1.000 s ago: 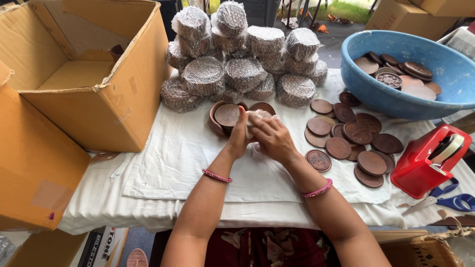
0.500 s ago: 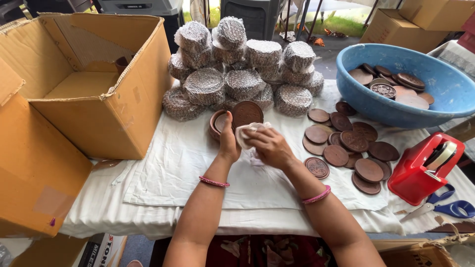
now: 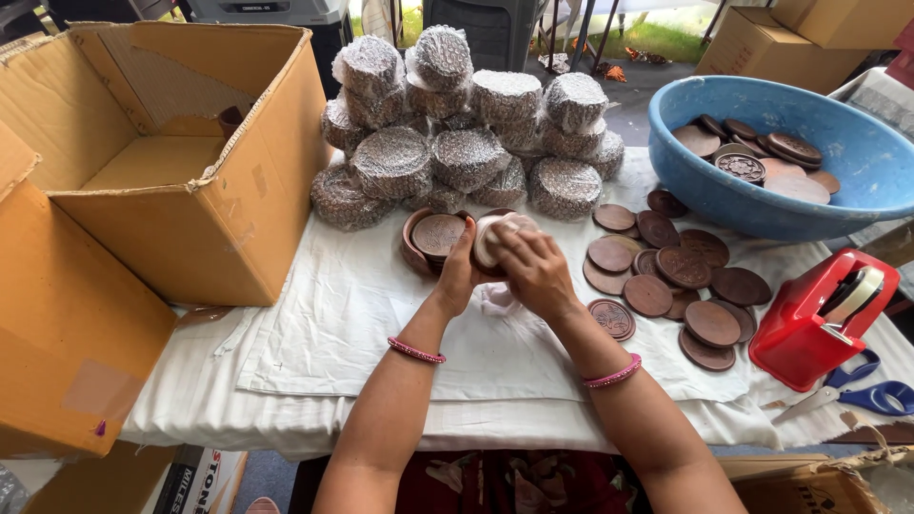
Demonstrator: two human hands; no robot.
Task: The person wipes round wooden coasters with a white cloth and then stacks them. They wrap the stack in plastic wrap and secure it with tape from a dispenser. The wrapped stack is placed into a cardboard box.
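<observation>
My left hand [image 3: 457, 271] and my right hand [image 3: 535, 269] meet over the middle of the white cloth [image 3: 333, 333]. Between them they hold a round brown disc [image 3: 487, 249] on edge. My right hand presses a pale rag [image 3: 509, 226] against it. Just left of my hands sits a short stack of brown discs [image 3: 433, 238], partly hidden by my left thumb. Loose brown discs [image 3: 671, 276] lie spread on the cloth to the right.
An open cardboard box [image 3: 162, 152] lies on its side at the left. Wrapped disc bundles [image 3: 457, 143] are piled at the back. A blue basin [image 3: 857, 181] holds more discs at the right. A red tape dispenser [image 3: 821, 309] and blue scissors [image 3: 871, 395] lie near the right edge.
My hands stay in the same place; my right hand with the rag has shifted slightly over the disc. The view has tilted a little.
</observation>
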